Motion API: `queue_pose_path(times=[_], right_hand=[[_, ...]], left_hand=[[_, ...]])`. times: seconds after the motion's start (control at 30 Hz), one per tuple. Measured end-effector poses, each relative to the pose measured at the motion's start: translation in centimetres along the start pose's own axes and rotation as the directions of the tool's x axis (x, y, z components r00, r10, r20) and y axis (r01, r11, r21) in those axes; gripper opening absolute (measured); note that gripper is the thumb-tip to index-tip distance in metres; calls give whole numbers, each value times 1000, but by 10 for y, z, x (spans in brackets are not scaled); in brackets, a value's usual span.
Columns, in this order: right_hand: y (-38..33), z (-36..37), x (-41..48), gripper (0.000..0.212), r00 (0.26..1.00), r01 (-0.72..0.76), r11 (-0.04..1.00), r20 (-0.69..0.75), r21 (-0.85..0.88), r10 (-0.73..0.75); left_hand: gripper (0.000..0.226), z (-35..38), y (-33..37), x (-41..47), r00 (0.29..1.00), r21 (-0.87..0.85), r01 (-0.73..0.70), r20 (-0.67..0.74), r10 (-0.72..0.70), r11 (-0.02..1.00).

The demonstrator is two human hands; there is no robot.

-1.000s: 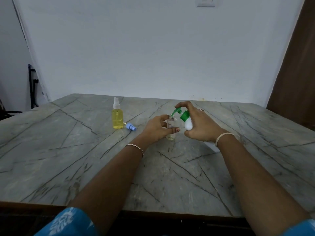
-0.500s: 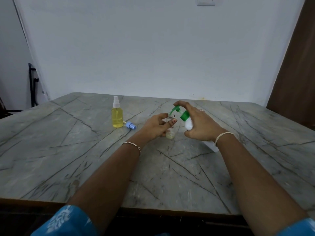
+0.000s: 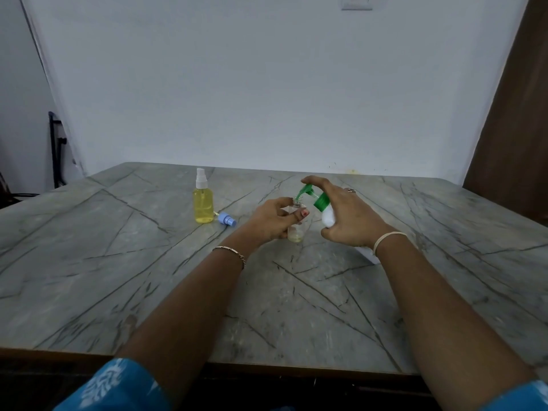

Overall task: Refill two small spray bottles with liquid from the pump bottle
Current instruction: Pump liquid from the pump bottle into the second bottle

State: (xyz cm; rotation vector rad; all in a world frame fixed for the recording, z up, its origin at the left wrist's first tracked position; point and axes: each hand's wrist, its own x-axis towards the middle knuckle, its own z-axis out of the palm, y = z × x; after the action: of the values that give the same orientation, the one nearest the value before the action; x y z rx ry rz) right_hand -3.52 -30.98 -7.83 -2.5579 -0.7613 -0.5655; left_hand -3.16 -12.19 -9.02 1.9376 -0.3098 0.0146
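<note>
Left hand (image 3: 274, 221): fingers and thumb curled round the open spray bottle (image 3: 296, 231), held upright; resting on the table (image 3: 118, 262) or just off it, cannot tell

Right hand (image 3: 353, 218): wrapped round the white pump bottle (image 3: 328, 218), tilted toward the left hand, forefinger laid over the green pump head (image 3: 307, 191), spout just above the open neck

Contents of open spray bottle: thin yellowish layer at the bottom, otherwise clear

Position: mid-table, nearer the far edge than the near one

Further left, toward the far edge: second spray bottle (image 3: 203, 203), upright, yellow liquid up to the shoulder, white sprayer fitted

Just beside its base: blue sprayer cap (image 3: 227, 218), loose on its side, judged to belong to the open bottle

Progress, as judged: one bottle filled and closed; the other barely begun

Left to do: many more pumps, then blue cap screwed back on
</note>
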Motion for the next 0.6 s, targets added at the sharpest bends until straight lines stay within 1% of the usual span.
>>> queue_pose_path(times=[0.07,0.13,0.27,0.33,0.4,0.5,0.6], right_hand=[[0,-2,0,109,1000,3,999,13,-46,-2],[0,-2,0,112,1000,6,998,20,-60,-5],[1,0,3,90,1000,-3,1000,15,30,3],[0,3,4,82,1000,-8,999,7,52,8],[-2,4,5,78,1000,-9,999,-5,51,10],[-2,5,5,77,1000,-11,999,-8,52,11],[0,3,4,85,1000,2,1000,0,29,-2]], left_hand=[[59,0,0,0,1000,11,3,2,-3,1000],[57,0,0,-1,1000,17,4,3,-4,1000],[61,0,2,-1,1000,11,14,-5,-14,1000],[65,1,3,-1,1000,21,24,-9,-24,999],[64,1,3,-2,1000,28,28,-8,-27,999],[59,2,5,-3,1000,25,24,-5,-24,999],[57,1,5,-2,999,18,32,-3,-32,999]])
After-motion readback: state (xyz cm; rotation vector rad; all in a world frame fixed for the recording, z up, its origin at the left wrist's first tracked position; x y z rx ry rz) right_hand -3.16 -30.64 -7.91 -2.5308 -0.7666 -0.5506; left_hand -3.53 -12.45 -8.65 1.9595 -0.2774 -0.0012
